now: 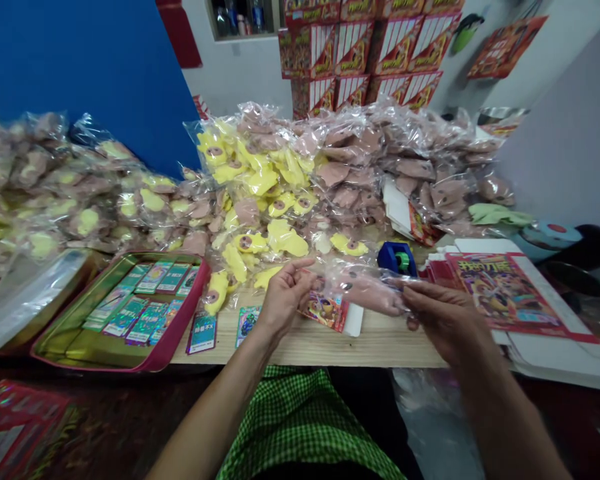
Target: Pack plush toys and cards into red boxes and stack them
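A pink toy in a clear plastic bag [367, 290] is stretched between my two hands above the wooden table. My left hand [285, 293] pinches the left end of the bag. At the other end, my right hand [443, 317] grips the bag between thumb and fingers. Below the bag lies a red printed box [330, 312] with a white flap, partly covered by the toy and my left hand. Two printed cards, one a teal card [201, 333], rest left of my left hand. Yellow toys [287, 238] lie just beyond it.
A pink-rimmed tray [153, 360] with cards stands at left, beside a stack of clear bags [40, 293]. Bagged pink toys [355, 143] heap along the back. A blue tape dispenser [397, 259] and flat printed cartons [510, 287] lie right; stacked red boxes [353, 50] line the wall.
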Action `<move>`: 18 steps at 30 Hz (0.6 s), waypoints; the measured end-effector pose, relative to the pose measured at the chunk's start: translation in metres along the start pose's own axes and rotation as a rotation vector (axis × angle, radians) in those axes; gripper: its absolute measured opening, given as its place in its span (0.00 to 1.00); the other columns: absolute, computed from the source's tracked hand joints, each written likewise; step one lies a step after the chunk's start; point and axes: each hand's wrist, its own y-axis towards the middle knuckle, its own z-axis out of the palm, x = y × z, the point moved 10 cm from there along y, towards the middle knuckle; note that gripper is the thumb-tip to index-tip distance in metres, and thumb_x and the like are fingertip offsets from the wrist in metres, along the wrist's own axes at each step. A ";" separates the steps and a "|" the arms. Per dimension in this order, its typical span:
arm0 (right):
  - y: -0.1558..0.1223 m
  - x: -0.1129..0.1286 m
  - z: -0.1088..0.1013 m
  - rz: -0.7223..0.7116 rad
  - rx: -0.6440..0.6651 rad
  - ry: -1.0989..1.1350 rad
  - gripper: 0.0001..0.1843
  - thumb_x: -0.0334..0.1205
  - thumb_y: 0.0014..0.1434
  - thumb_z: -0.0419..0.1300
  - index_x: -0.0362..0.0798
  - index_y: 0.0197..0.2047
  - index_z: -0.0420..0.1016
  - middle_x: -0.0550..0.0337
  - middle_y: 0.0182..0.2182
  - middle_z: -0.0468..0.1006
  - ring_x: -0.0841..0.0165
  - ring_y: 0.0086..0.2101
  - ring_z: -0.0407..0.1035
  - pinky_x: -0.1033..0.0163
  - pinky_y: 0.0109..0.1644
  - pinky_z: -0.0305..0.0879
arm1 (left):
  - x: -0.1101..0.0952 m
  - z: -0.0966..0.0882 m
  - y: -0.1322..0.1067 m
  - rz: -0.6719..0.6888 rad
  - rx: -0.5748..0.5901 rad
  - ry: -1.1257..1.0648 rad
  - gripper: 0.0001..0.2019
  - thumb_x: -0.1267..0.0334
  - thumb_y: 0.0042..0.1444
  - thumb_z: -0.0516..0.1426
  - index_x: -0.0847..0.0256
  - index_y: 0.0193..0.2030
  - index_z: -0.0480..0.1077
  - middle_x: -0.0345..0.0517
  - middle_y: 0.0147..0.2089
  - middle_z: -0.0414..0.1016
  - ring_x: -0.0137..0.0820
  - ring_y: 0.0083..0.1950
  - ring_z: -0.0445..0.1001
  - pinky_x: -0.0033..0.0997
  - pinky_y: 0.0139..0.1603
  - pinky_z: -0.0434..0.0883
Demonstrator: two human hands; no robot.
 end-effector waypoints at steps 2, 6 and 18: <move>-0.001 0.008 -0.026 -0.033 -0.081 -0.066 0.22 0.49 0.33 0.81 0.52 0.34 0.88 0.52 0.34 0.84 0.68 0.25 0.70 0.67 0.18 0.65 | -0.015 0.004 0.004 0.130 0.102 0.291 0.30 0.53 0.49 0.72 0.57 0.57 0.73 0.43 0.37 0.77 0.32 0.37 0.74 0.32 0.41 0.71; -0.002 0.013 -0.049 -0.041 -0.091 -0.243 0.24 0.54 0.37 0.80 0.54 0.38 0.89 0.55 0.37 0.84 0.71 0.23 0.69 0.66 0.21 0.65 | 0.008 0.046 0.006 0.232 0.571 0.906 0.52 0.60 0.32 0.76 0.53 0.68 0.65 0.59 0.71 0.65 0.63 0.73 0.56 0.63 0.72 0.51; -0.011 0.047 -0.045 -0.148 0.049 -0.576 0.27 0.65 0.44 0.73 0.52 0.39 0.88 0.55 0.25 0.80 0.66 0.20 0.67 0.61 0.23 0.62 | -0.013 0.069 -0.005 0.383 0.534 0.999 0.49 0.60 0.35 0.70 0.58 0.67 0.58 0.57 0.60 0.64 0.59 0.61 0.65 0.59 0.62 0.63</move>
